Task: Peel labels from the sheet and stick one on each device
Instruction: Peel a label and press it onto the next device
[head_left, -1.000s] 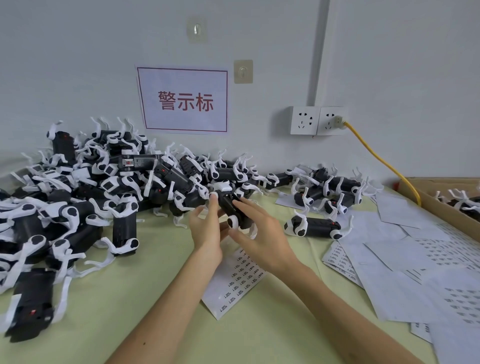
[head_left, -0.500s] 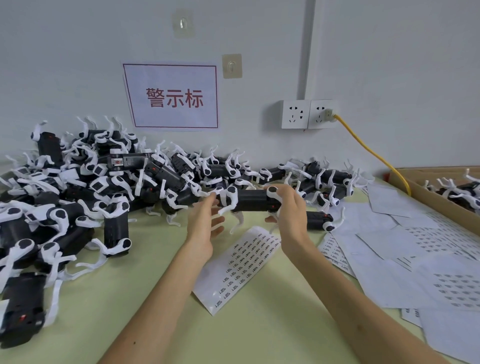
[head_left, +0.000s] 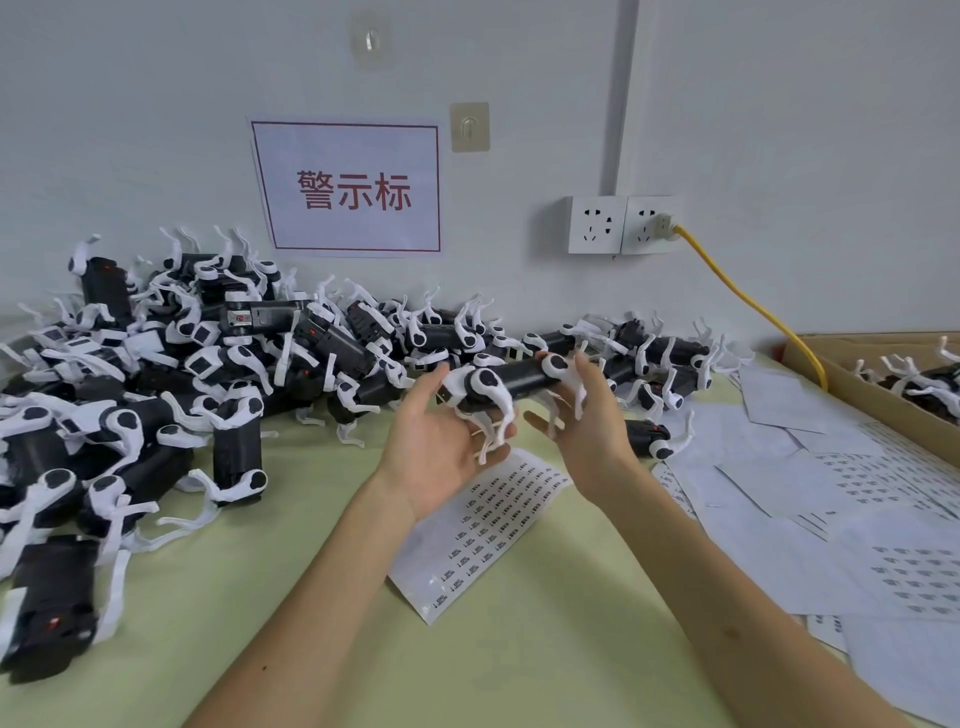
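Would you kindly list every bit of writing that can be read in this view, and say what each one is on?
"警示标": red characters on the red-bordered white wall sign.
On the label sheet in the middle of the table: rows of printed labels, too small to read.
On the loose label sheets at the right: print too small to read.
On the devices in the pile: small red marks on some, too blurred to read.

Wall sign (head_left: 347, 189); sockets (head_left: 596, 224); yellow cable (head_left: 748, 300); cardboard box (head_left: 883, 410).
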